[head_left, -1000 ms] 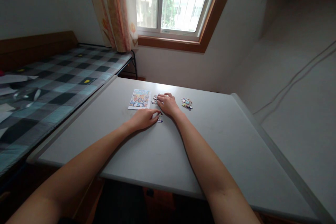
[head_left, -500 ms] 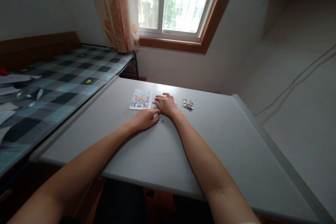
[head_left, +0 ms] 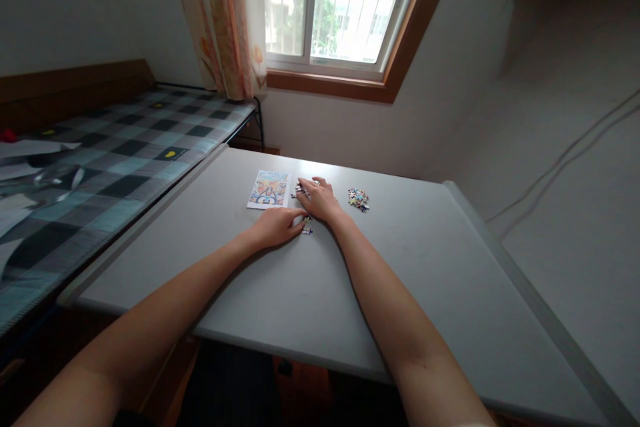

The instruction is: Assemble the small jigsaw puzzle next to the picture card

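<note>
My left hand [head_left: 275, 226] lies flat on the grey table [head_left: 320, 293], its fingertips against a small joined cluster of puzzle pieces [head_left: 307, 225]. My right hand [head_left: 320, 200] rests just beyond it, fingers curled over more loose pieces [head_left: 300, 188]; whether it pinches one I cannot tell. A colourful picture card [head_left: 269, 189] lies left of the hands. A small heap of loose puzzle pieces [head_left: 359, 199] sits to the right of my right hand.
A bed with a checked blue and black cover [head_left: 100, 167] runs along the table's left edge, with papers [head_left: 30, 147] on it. A window [head_left: 330, 7] and curtain [head_left: 225, 20] stand behind. White wall [head_left: 565, 167] lies to the right.
My right hand has drawn slightly nearer to the left hand, its fingers shifting over the pieces by the card. The left hand has stayed put.
</note>
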{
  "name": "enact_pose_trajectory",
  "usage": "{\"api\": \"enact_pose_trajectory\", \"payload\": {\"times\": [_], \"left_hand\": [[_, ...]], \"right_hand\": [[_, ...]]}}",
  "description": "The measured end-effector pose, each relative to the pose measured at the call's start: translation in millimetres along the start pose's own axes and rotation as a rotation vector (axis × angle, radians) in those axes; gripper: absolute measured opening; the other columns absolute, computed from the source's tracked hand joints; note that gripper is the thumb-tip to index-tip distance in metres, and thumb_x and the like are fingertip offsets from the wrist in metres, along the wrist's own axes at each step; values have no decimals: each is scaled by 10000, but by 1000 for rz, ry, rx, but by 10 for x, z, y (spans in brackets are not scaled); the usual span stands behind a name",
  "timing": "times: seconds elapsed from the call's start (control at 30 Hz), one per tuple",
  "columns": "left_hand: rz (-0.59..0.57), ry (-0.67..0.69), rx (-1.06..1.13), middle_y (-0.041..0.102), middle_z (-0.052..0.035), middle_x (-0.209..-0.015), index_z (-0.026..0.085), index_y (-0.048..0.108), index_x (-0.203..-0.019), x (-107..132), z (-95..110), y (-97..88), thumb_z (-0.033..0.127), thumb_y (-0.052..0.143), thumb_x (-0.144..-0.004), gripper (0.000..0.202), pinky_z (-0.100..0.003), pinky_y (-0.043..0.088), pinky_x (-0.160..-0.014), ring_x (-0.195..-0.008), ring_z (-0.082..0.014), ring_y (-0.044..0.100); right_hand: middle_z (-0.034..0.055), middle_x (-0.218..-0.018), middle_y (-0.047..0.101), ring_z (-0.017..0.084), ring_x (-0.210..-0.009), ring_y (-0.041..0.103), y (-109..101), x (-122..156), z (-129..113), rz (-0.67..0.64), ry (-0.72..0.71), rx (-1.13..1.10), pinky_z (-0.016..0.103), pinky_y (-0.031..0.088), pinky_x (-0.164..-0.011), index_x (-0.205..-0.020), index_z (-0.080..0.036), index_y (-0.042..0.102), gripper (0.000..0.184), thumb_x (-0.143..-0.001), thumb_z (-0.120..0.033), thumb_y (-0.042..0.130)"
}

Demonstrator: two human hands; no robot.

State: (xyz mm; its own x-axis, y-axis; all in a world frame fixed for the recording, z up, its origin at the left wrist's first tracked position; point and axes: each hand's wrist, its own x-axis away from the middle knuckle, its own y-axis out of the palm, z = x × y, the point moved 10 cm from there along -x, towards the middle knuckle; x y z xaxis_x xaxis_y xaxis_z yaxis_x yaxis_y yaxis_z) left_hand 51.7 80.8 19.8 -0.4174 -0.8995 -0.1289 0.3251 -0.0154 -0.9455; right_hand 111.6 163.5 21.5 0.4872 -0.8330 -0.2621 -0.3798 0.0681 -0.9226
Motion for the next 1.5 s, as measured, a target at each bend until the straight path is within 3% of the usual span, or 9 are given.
{"api": "enact_pose_trajectory", "payload": {"times": [0.23, 0.57, 0.83, 1.17, 1.27, 1.4, 1.5], "left_hand": [[8, 10, -6, 677, -26, -738, 258, 622, -1182, 3, 4, -10, 407, 445, -898, 366, -257, 431, -691, -683, -176, 625], [6, 16, -16, 663, -13, -701, 265, 618, -1184, 0, -12, 12, 404, 453, -895, 361, -249, 415, -668, -668, -171, 618], [11, 13, -16, 657, -9, -693, 270, 627, -1172, 2, -10, 7, 403, 452, -896, 353, -243, 402, -653, -652, -164, 611], [13, 7, -13, 665, -17, -710, 255, 634, -1167, -3, -5, 3, 391, 462, -892, 351, -245, 416, -670, -646, -158, 608], [16, 6, -11, 668, -18, -713, 255, 633, -1169, -1, -16, 10, 391, 466, -890, 353, -245, 420, -671, -651, -160, 612], [19, 6, -12, 662, -15, -703, 259, 632, -1169, 0, -29, 14, 396, 468, -887, 353, -240, 410, -651, -639, -155, 606], [22, 12, -9, 657, -10, -692, 269, 628, -1173, -2, -30, 19, 398, 463, -891, 352, -241, 405, -647, -627, -154, 599]], "right_hand": [[97, -1198, 636, 250, -1247, 381, -64, 15, 87, 48, 67, -4, 402, 287, -1017, -1426, -171, 362, 555, -911, -365, 436], [92, -1156, 645, 261, -1119, 426, -163, 57, 186, 143, 125, 7, 405, 323, -944, -1220, -178, 597, 376, -890, -259, 436], [103, -1161, 604, 265, -1112, 393, -122, 42, 178, 119, 108, 31, 413, 327, -935, -1050, -187, 692, 319, -903, -334, 450], [90, -1248, 546, 293, -1147, 375, -103, 58, 103, 66, 86, 54, 451, 324, -949, -1178, -247, 633, 382, -908, -445, 450], [66, -1270, 555, 298, -1183, 370, -71, 50, 81, 44, 62, 37, 469, 310, -965, -1142, -268, 650, 364, -906, -460, 449], [55, -1192, 627, 265, -1193, 399, -69, 24, 101, 50, 62, -26, 461, 300, -982, -1052, -240, 682, 338, -932, -397, 408], [71, -1176, 635, 258, -1158, 427, -84, 17, 163, 75, 103, -40, 446, 323, -965, -1108, -229, 663, 319, -921, -309, 417]]}}
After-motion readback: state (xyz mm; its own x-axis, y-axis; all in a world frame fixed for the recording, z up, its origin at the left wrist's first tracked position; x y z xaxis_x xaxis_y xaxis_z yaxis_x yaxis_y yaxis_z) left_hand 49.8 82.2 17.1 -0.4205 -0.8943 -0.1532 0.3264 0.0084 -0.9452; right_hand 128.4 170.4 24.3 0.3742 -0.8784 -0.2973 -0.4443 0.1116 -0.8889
